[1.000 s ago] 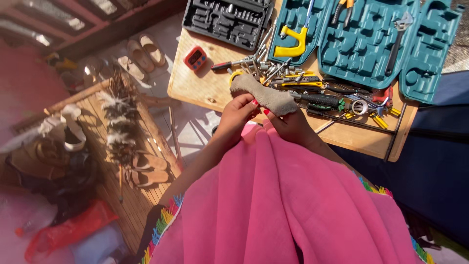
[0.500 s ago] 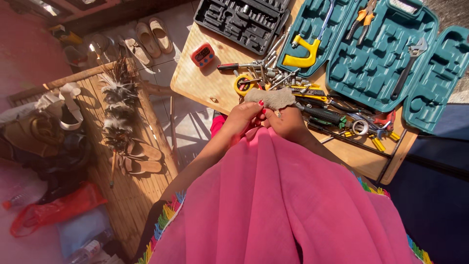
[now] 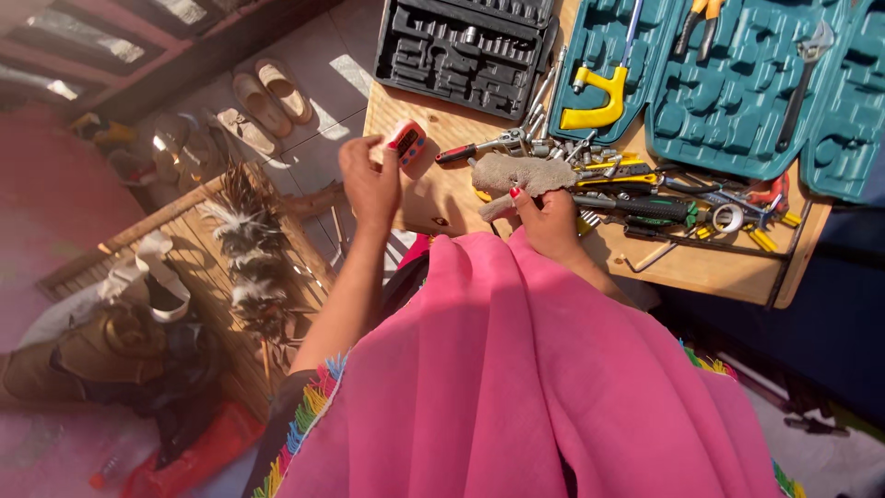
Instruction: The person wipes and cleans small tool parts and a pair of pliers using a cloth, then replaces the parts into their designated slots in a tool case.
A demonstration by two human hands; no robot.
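My left hand [image 3: 369, 180] is stretched out to the near left corner of the wooden table [image 3: 442, 198]. Its fingertips pinch a small red box with a dark face [image 3: 407, 143], which sits tilted at the table's edge. My right hand [image 3: 550, 219], with red nails, grips a grey-brown piece of cloth [image 3: 521, 172] just above the table's front edge. Right behind the cloth lies a heap of several loose hand tools [image 3: 636, 189]: screwdrivers, bits and yellow-handled pieces. A pink garment [image 3: 516, 369] covers my lap and fills the bottom of the view.
A black socket case [image 3: 461, 51] and an open teal tool case [image 3: 737, 92] holding a yellow-handled saw, pliers and a wrench lie at the table's back. Left of the table are a feather duster [image 3: 249, 249] on a wooden rack, shoes, sandals [image 3: 267, 92] and a bag.
My left hand has let go of the cloth and moved left to the small red box. My right hand still holds the cloth. The camera has tilted closer.
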